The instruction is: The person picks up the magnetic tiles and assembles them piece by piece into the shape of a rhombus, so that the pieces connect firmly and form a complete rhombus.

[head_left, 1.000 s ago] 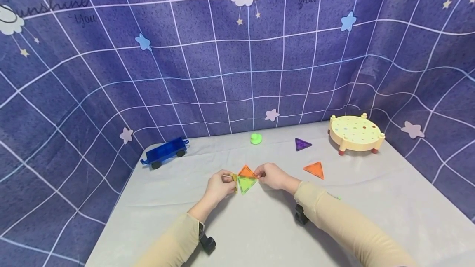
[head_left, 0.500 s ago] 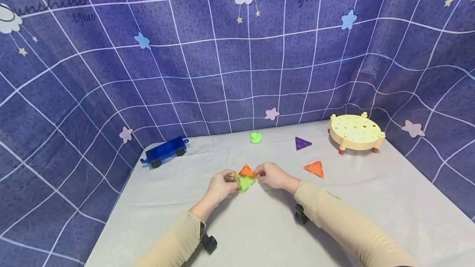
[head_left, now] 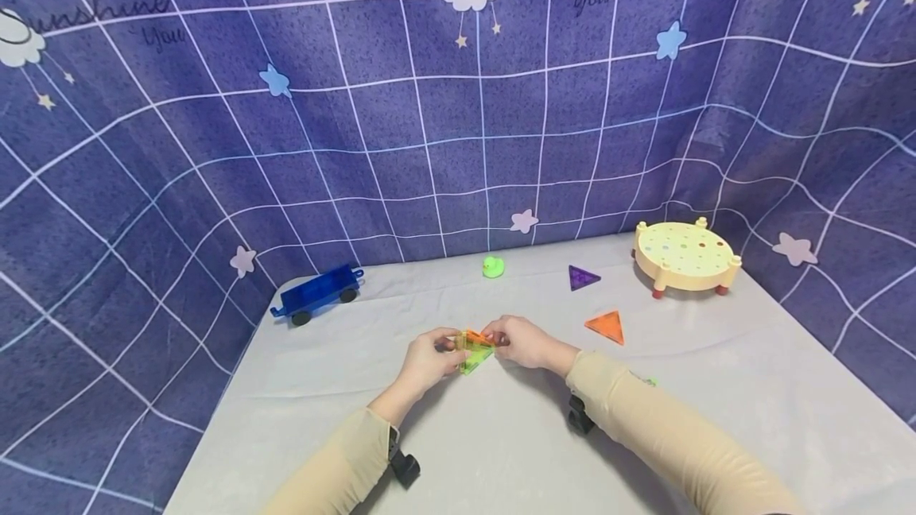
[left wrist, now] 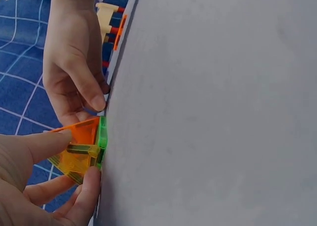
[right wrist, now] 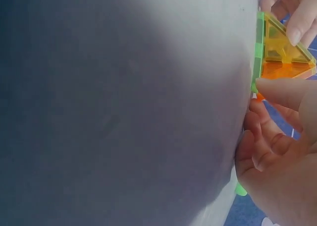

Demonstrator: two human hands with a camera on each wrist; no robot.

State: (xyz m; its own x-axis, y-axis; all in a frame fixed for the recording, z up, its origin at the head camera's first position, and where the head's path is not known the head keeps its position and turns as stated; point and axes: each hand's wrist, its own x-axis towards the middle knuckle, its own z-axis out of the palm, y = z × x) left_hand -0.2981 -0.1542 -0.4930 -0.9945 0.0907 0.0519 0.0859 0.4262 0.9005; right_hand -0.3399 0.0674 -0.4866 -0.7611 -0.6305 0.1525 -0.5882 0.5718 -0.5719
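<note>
Step in hand, by my read: mating 3 tiles edge to edge, 2 walls on 1 base. Base is the lime-green translucent plastic triangle (head_left: 477, 358), flat on the pale grey cloth-covered table (head_left: 501, 451). Orange translucent plastic triangle (left wrist: 85, 132) tilts up at its far edge; yellow translucent plastic triangle (left wrist: 77, 162) stands tilted at its left edge. My left hand (head_left: 424, 360) pinches the yellow, thumb against fingers. My right hand (head_left: 524, 342) pinches the orange near its right corner, close to the green. So the cluster sits directly between my hands, both touching it. Can't tell whether the yellow-orange seam is fully closed. Next move probably calls for lining that seam up, light pressure, no letting go until it holds.
</note>
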